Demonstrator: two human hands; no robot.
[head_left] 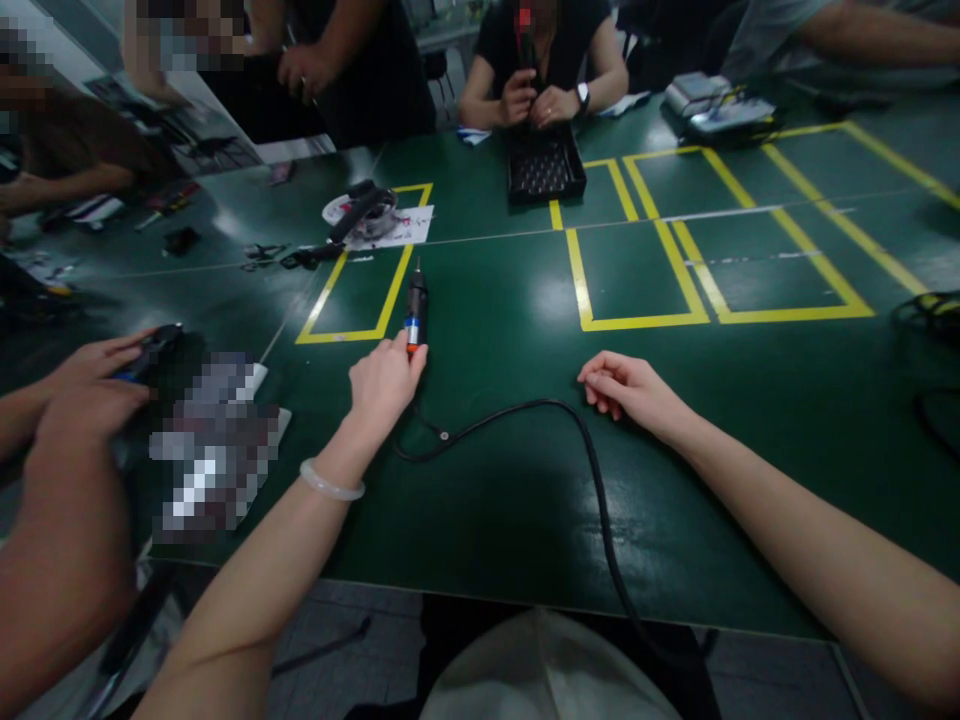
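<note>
My left hand (388, 380) is closed round the rear end of a black electric screwdriver (417, 300) with a blue band and an orange ring. The tool lies along the table, its thin bit pointing away from me. From its back end a black cable (551, 403) curves to the right and then runs down over the near table edge. My right hand (622, 384) rests on the green table (495, 520) to the right of the cable, with its fingers loosely curled together and nothing visible in them.
Yellow tape outlines (645, 323) mark the table. A black tray (546, 172) stands across from me, before a seated person. A headset-like device (367, 215) lies on paper at the far left. A neighbour's hands (97, 380) hold a dark tool at left, beside a blurred packet (225, 450).
</note>
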